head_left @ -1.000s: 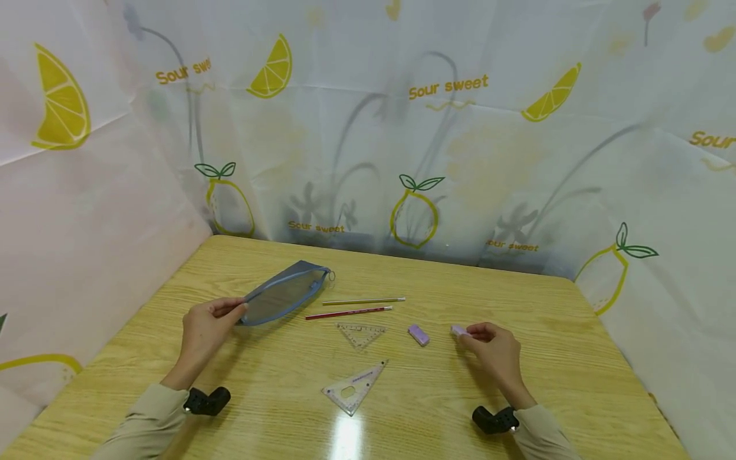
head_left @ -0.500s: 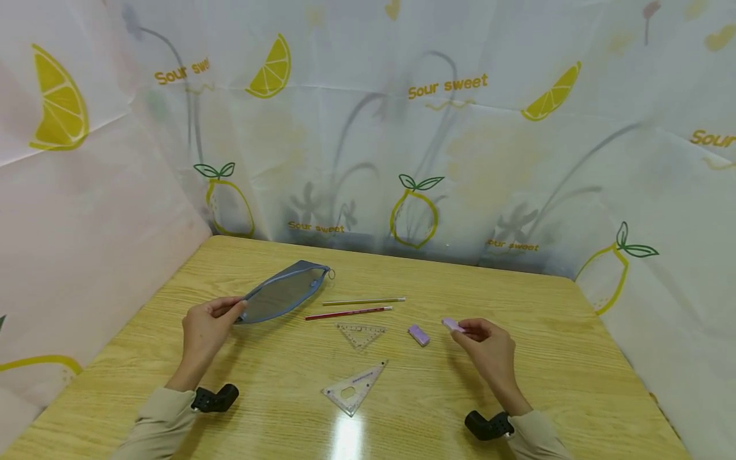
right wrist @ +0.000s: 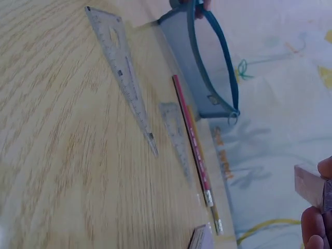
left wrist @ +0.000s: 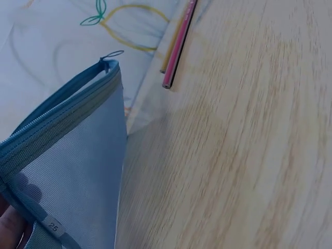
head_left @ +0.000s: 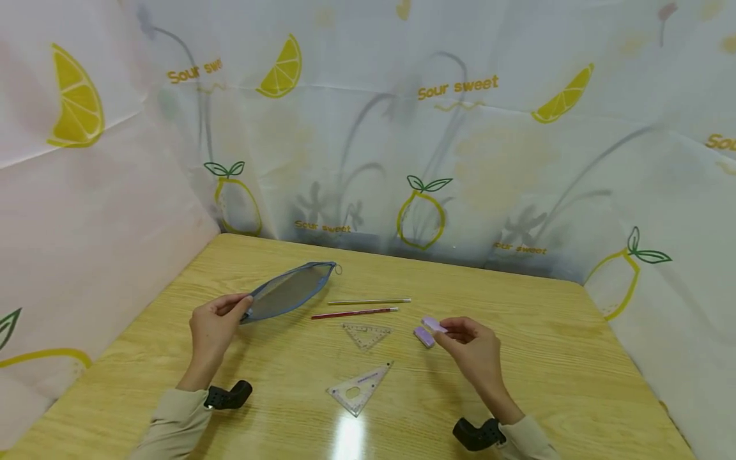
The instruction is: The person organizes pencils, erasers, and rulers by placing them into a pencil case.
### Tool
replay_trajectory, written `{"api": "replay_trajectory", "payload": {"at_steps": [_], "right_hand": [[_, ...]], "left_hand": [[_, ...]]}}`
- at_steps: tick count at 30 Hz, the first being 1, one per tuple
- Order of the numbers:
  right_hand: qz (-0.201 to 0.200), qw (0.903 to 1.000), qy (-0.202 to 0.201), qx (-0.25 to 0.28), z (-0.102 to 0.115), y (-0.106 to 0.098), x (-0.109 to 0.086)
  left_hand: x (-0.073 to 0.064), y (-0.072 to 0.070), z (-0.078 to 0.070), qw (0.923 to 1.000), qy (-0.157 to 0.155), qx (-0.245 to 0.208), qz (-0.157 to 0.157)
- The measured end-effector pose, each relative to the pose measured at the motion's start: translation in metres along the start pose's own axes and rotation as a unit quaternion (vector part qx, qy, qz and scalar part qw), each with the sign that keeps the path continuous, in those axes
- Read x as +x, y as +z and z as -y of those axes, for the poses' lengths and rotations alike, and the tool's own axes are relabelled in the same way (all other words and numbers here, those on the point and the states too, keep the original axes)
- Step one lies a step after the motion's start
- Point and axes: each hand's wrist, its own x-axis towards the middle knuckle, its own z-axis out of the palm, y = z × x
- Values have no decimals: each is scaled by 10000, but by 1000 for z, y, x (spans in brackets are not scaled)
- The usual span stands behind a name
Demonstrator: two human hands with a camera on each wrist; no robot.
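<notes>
My left hand pinches the near end of a blue mesh zip pouch, whose mouth gapes along the zipper. In the left wrist view a small tag reading 25 shows on the pouch beside my fingers. Between thumb and fingers my right hand holds a light purple eraser above the table. A second purple eraser lies on the wood just below it. The held eraser also shows at the right edge of the right wrist view.
A yellow pencil and a red pencil lie side by side beyond two clear set squares, a small one and a larger one. Lemon-printed sheeting stands behind and beside the wooden table.
My right hand has moved left with its eraser, from right of the lying eraser to over it. My left hand keeps the pouch nearly in place; the head view has shifted slightly.
</notes>
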Motion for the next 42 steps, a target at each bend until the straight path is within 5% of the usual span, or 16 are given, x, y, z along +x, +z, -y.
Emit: {"api": "replay_trajectory", "payload": {"at_steps": [12, 24, 33, 42], "right_hand": [[298, 9984, 148, 451, 23, 16, 1], [561, 9938, -116, 957, 40, 38, 3], [1052, 9905, -397, 787, 84, 50, -4], [1496, 9839, -674, 707, 105, 71, 2]], "left_hand": [[0, 4, -6, 9993, 23, -35, -383], [1, 0, -5, 9968, 49, 116, -784], [-6, -8, 0, 9979, 202, 237, -575], [-5, -7, 2, 9990, 138, 136, -404]]}}
